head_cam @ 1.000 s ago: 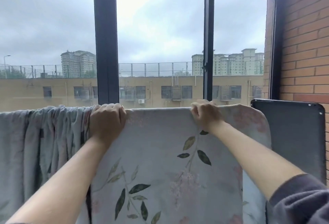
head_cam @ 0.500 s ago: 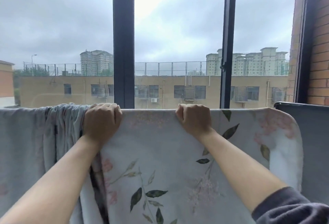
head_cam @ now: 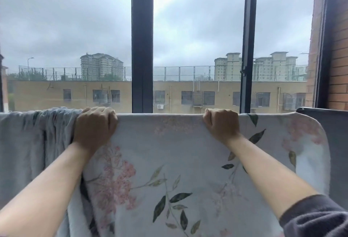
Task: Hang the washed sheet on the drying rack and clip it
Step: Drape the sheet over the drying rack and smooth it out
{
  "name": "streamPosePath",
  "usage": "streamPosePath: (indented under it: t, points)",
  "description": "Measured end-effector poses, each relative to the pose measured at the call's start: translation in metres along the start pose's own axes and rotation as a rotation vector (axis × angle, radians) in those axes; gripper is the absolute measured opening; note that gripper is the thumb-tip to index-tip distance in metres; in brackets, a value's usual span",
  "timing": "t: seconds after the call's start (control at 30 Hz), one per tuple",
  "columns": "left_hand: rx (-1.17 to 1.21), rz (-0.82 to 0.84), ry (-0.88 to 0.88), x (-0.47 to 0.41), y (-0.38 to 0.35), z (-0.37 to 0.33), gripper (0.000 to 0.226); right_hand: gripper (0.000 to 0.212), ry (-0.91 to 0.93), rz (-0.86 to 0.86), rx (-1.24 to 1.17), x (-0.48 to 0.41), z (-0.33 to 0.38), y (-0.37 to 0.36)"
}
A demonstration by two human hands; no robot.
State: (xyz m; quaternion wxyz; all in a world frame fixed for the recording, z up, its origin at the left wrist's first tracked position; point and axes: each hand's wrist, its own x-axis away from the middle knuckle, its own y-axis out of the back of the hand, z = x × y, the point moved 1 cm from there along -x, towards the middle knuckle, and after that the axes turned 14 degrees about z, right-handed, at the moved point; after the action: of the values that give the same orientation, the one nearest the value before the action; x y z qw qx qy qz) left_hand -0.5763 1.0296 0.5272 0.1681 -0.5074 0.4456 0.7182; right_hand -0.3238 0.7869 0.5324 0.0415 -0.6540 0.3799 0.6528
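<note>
**By the window (head_cam: 142,48), the sheet (head_cam: 169,161) is draped but not yet clipped**

Grey sky and flat roofs fill the glass. In front of it the flowered sheet hangs over a bar I cannot see, its top fold running left to right. The left hand (head_cam: 95,125) is curled over that fold, gripping the cloth just where bunched grey cloth (head_cam: 28,142) begins. The right hand (head_cam: 221,125) grips the fold too, short of the rounded right corner. The bunching lies to the left, so I judge the left hand the nearer one to spread it. I see no clips.
</note>
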Motion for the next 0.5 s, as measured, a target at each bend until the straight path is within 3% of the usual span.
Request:
streamPosePath:
  t: [0.2, 0.33, 0.5]
  points:
    - [0.047, 0.051, -0.054, 0.003, -0.001, 0.009, 0.038, 0.040, -0.073, 0.017, -0.040, 0.002, 0.010, 0.002]
    - [0.084, 0.072, -0.097, 0.003, -0.003, 0.005, 0.041, 0.041, -0.030, 0.235, -0.094, 0.005, 0.020, 0.003]
    - [0.117, 0.077, -0.083, 0.005, -0.003, -0.002, 0.046, 0.050, -0.029, 0.374, -0.098, 0.012, 0.029, 0.010]
